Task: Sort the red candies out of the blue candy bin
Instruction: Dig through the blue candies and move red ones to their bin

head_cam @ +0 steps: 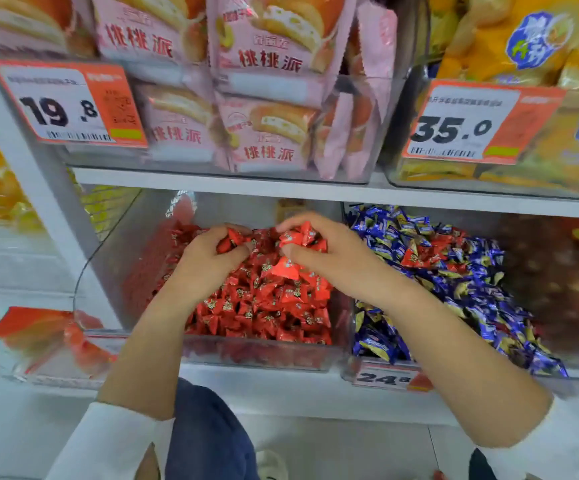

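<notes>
Here, both hands are over the red bin [115, 271]: the left hand [208, 261] grips red candies [232, 237], and the right hand [319, 251] clutches more (a small bunch). A few reds [416, 258] lie among the blue candies [471, 292] in the blue bin [381, 370], just right.

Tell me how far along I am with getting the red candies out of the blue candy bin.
Partly done. Both hands are over the clear bin of red wrapped candies: the right hand grips a bunch of red candies, and the left hand holds a few more. Still left: a cluster of stray red candies lies among the blue wrapped candies in the neighbouring bin.
</notes>
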A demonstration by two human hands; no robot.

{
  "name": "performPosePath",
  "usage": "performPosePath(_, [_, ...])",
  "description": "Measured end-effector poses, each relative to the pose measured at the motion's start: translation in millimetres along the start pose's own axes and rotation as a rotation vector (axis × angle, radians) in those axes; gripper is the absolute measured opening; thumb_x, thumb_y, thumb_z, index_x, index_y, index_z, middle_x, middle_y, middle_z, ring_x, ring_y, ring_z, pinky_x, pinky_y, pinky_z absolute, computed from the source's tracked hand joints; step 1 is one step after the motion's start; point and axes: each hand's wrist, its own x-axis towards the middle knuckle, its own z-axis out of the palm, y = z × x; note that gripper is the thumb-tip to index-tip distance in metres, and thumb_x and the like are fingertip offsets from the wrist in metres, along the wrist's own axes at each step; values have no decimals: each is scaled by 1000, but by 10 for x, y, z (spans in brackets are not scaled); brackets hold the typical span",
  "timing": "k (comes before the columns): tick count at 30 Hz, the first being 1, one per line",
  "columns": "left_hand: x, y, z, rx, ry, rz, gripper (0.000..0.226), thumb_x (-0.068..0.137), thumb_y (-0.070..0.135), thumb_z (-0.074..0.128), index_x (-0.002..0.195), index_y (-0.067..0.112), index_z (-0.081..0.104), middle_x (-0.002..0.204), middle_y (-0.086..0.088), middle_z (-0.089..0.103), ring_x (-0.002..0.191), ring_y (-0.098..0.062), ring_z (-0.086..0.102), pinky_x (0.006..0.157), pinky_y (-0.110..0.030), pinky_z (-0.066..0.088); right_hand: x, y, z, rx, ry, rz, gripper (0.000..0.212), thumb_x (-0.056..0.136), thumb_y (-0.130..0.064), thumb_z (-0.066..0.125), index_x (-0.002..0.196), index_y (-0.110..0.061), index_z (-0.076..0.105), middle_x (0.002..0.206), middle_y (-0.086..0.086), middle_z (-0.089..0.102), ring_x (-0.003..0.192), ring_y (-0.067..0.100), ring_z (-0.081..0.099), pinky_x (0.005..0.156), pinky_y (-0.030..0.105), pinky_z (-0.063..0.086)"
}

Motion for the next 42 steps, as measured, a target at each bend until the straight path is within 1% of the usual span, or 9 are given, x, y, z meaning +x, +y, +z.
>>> performPosePath(2, [8,-57,-68,-98,-32,-19,19,84,7,67,100,18,67,86,14,69,81,1,62,80,-10,46,195,61,147,-108,-96,42,32,88,-24,64,118,-30,57,114,-4,63,98,11,58,88,9,38])
performPosePath(5, [16,-117,-142,-190,-49,-70,32,79,3,71,100,25,65,108,4,67,104,-6,60,98,-22,41,329,156,191,-211,-245,118,59,85,-35,67,138,-30,42,140,-7,47,122,7,47,107,24,35])
performPosePath(16, [69,-27,45,-46,156,-53,14,87,6,60,93,17,67,92,-1,71,93,-11,64,91,-21,45,-393,348,-500,-206,112,80,16,91,-23,60,103,-31,68,98,-14,69,93,-1,62,84,11,46])
performPosePath(21, [-5,301,591,102,10,120,17,88,9,60,100,18,68,95,4,69,90,-7,61,88,-18,43,-815,688,-898,-271,179,150,17,91,-19,60,96,-34,66,96,-15,69,88,-2,63,78,9,45])
performPosePath(26, [66,636,1152,86,-97,112,46,91,36,58,130,14,51,123,1,57,114,-16,53,94,-24,36,-967,1053,-1499,-331,216,337,16,92,-21,59,105,-27,65,108,-5,67,94,1,59,85,15,44])
performPosePath(29, [141,786,1414,53,-181,6,50,92,39,54,134,17,42,111,7,56,106,-16,55,80,-23,37,-910,1296,-1778,-356,259,468,37,94,-30,55,128,-18,55,124,1,58,109,12,53,89,25,38])
performPosePath(32, [241,792,1563,11,-74,-86,53,92,16,51,141,12,30,74,11,45,62,-4,45,51,-16,34,-718,1438,-1871,-240,359,545,44,96,-35,50,135,-16,49,129,6,53,120,20,49,92,26,34])
performPosePath(37, [266,735,1589,101,-69,-98,57,85,-5,39,138,15,37,101,-12,58,69,-17,49,55,-30,34,-322,1606,-1842,-94,397,638,49,99,-44,39,139,-17,45,145,7,44,134,24,38,107,32,27])
performPosePath(42, [267,723,1590,127,-58,-78,66,86,-5,37,146,19,27,71,8,46,60,-10,48,47,-23,35,-121,1640,-1606,-246,204,786,69,94,-63,15,147,-20,29,153,11,27,139,28,27,111,36,20])
